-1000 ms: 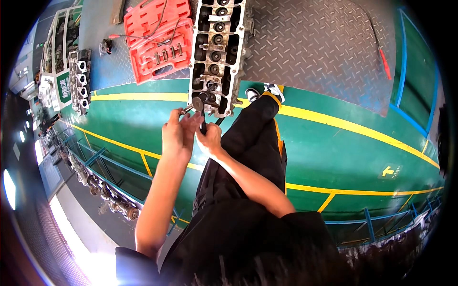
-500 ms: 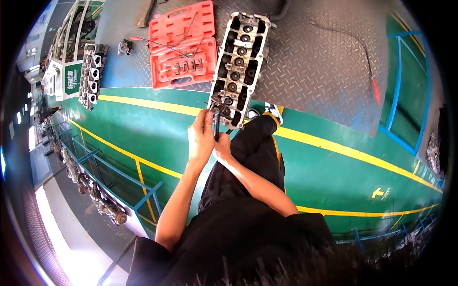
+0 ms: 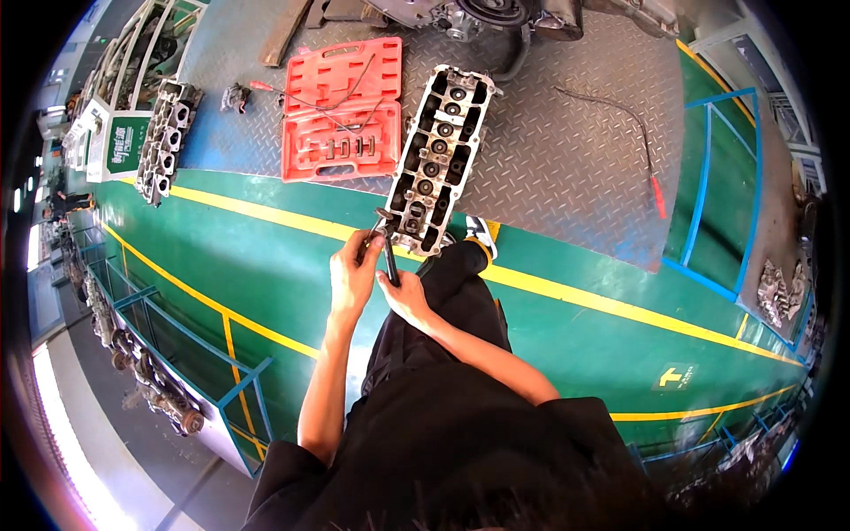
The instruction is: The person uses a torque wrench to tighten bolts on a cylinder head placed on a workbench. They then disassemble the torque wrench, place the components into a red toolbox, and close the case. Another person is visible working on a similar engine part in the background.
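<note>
A long metal cylinder head (image 3: 409, 177) lies at the front edge of the metal-plate platform, its near end sticking out over the green floor. By its near left corner I hold a dark metal tool (image 3: 390, 257) with a straight black handle and a small crosspiece at its top. My left hand (image 3: 351, 279) is closed around the tool's upper part, its fingertips pinched together. Lower down, my right hand (image 3: 407, 298) grips the handle's end. Whether the tool touches the cylinder head cannot be made out.
An opened red tool case (image 3: 297, 146) with several metal pieces lies left of the cylinder head. Another cylinder head (image 3: 164, 146) stands farther left. A cable with a red handle (image 3: 658, 196) lies on the right of the platform (image 3: 567, 150). Blue rails (image 3: 699, 190) stand at the right.
My hands and the tool have drawn back from the cylinder head's near end toward its left corner. The view has shifted, showing more engine parts at the far edge.
</note>
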A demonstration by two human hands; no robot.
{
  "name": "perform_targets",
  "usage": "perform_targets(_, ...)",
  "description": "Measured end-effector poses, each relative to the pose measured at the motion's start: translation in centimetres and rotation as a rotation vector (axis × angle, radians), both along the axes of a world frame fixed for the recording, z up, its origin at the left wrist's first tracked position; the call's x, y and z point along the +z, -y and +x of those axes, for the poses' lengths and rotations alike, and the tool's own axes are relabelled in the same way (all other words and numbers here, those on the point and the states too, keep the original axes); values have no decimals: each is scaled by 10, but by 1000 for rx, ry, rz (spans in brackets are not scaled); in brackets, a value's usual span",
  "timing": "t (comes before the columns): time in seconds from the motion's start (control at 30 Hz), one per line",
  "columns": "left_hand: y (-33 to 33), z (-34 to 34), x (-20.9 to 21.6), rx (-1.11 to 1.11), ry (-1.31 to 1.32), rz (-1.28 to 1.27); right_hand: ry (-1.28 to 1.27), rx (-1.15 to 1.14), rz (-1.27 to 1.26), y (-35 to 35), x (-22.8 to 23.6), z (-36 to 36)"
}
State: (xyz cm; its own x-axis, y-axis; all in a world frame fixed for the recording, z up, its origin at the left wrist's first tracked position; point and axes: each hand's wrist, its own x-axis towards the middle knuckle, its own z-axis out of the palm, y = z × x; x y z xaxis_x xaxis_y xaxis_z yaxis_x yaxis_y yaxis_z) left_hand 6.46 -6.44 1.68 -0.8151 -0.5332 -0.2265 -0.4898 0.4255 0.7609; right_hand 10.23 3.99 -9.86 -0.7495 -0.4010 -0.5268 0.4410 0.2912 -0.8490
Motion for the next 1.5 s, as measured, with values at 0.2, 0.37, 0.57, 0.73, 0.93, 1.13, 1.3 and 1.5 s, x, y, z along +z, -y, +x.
perform_targets(0.2,9,-1,-12,-60,-19,-199,70,18,-40,8,-6,6)
perform_targets(0.37,14,18,-34,-194,-60,-423,225,24,-298,25,-28,41)
perform_targets(0.57,42,60,-3,8,-10,-472,471,287,-496,58,6,57)
perform_targets(0.73,67,116,77,307,4,-521,425,599,-643,90,70,68)
perform_targets(0.93,60,183,157,431,-246,-616,911,674,-1097,131,153,48)
perform_targets(1.13,56,201,200,779,-488,-528,1420,869,-1295,164,205,59)
perform_targets(1.3,95,244,199,620,-447,-678,1300,914,-1217,178,233,71)
perform_targets(1.5,149,267,211,320,-450,-743,1024,840,-1084,204,258,61)
